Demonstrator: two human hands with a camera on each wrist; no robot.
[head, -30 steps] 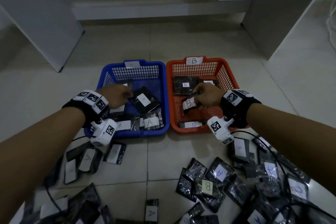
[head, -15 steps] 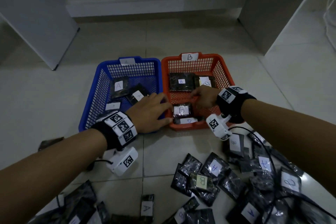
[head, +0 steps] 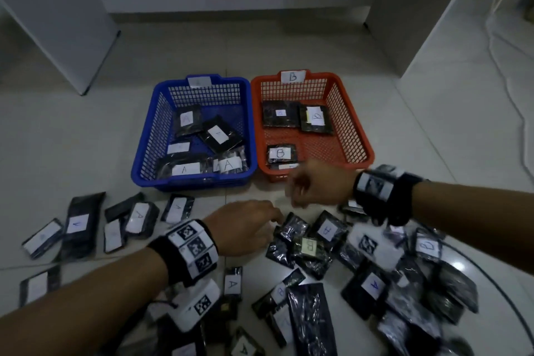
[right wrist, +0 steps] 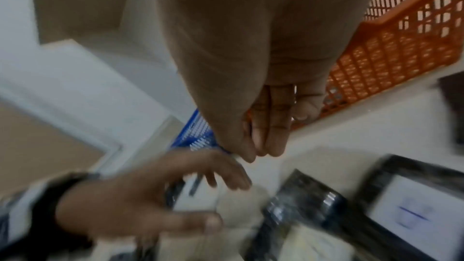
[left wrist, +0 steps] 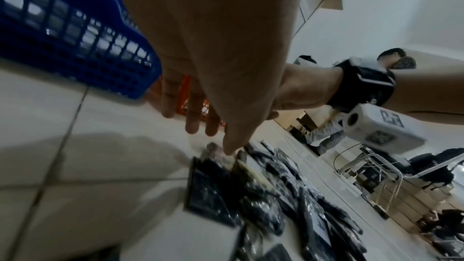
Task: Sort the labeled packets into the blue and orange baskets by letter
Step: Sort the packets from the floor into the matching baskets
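Note:
The blue basket (head: 146, 170) holds several black packets labelled A, and the orange basket (head: 358, 136) to its right holds packets labelled B. On the floor nearer me lies a pile of loose black packets, among them one with a yellow B label (head: 309, 246). My left hand (head: 274, 217) hovers at the pile's left edge with straight fingers, its thumb just above a crinkled packet (left wrist: 213, 195), holding nothing. My right hand (head: 291, 195) hangs blurred in front of the orange basket (right wrist: 401, 57), its fingers (right wrist: 276, 126) together and pointing down, empty.
More labelled packets (head: 78, 222) lie scattered on the tiles at the lower left. A white panel (head: 57, 23) stands at the back left and white cabinets (head: 404, 23) at the back right. A cable (head: 504, 72) runs along the floor on the right.
Both hands have drawn back out of the baskets toward the pile near me. The B packet stays in the orange basket. The view has tilted down.

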